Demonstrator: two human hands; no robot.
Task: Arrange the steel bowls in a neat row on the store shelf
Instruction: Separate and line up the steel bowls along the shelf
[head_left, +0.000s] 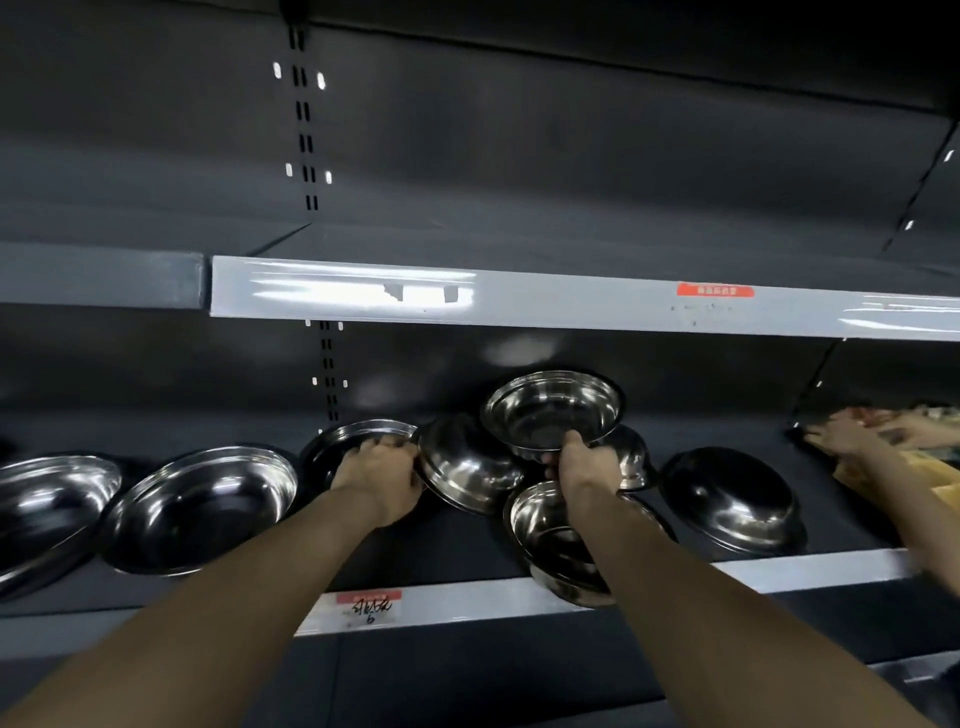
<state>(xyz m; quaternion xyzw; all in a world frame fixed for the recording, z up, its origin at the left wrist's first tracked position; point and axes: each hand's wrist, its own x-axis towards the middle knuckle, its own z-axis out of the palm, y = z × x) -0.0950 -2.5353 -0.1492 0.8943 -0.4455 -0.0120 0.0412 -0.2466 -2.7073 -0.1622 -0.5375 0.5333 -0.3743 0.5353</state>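
Note:
Several steel bowls lie on the dark shelf (467, 597). My left hand (379, 470) grips the rim of an upright bowl (345, 441) near the shelf's back. My right hand (579, 462) holds a bowl (553, 408) lifted and tilted above the others. Between the hands an overturned bowl (467, 467) leans on its side. Another bowl (550, 540) sits at the front edge under my right forearm. Two upright bowls (202, 506) (47, 499) stand at the left, and an upside-down bowl (735, 499) rests at the right. A further bowl (631, 457) is partly hidden behind my right hand.
An upper shelf (571, 304) with a red label overhangs the bowls. A price tag (369, 605) hangs on the lower shelf's front edge. Another person's hand (844, 434) reaches to packaged goods (914, 421) at the far right.

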